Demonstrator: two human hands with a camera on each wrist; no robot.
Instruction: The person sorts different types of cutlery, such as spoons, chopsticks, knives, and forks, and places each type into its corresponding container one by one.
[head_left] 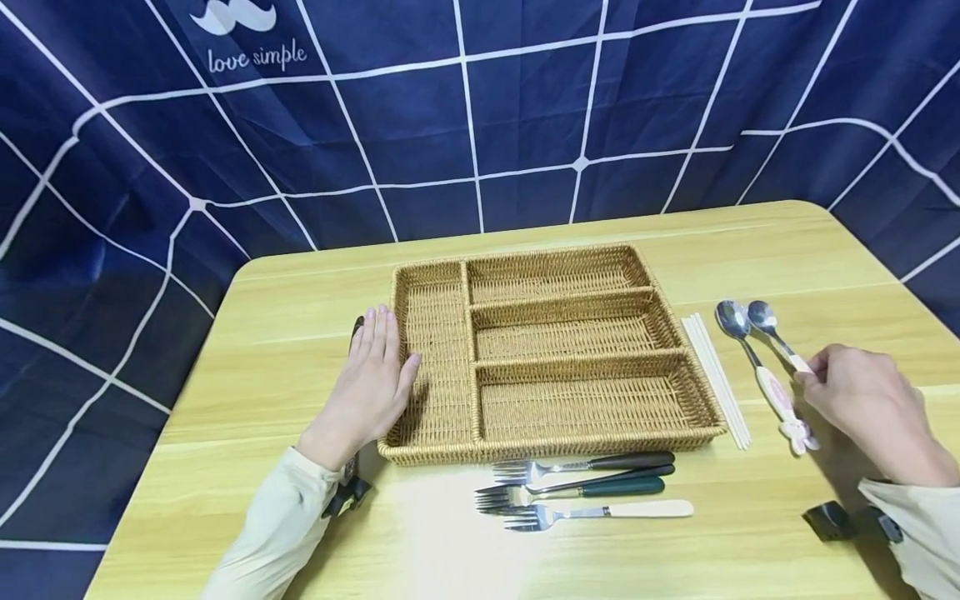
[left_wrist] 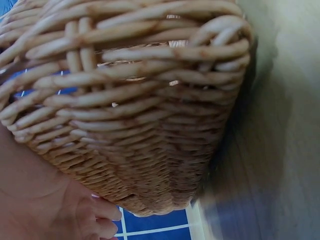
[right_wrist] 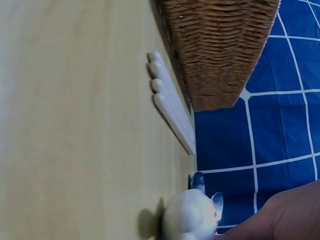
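My left hand point(head_left: 367, 383) lies with straight fingers along the left rim of a divided wicker tray point(head_left: 474, 392). In the left wrist view, its palm and fingertips point(left_wrist: 106, 220) show beside the woven wall point(left_wrist: 150, 110). On the right, my right hand point(head_left: 862, 396) pinches the pale handle of a small metal spoon point(head_left: 762, 317). Left of that hand lies a larger spoon point(head_left: 772, 387) with a white and pink rabbit-shaped handle end, its bowl close beside the smaller one. In the right wrist view, a rounded white handle end point(right_wrist: 189, 215) stands near the right hand point(right_wrist: 285, 215).
White chopsticks point(head_left: 716, 379) lie along the tray's right side. Several forks point(head_left: 630, 487) with black, green and white handles lie in front of it. A dark tip point(head_left: 357, 325) shows behind the left fingers. A blue gridded cloth point(head_left: 525, 108) hangs behind the wooden table point(head_left: 300, 317).
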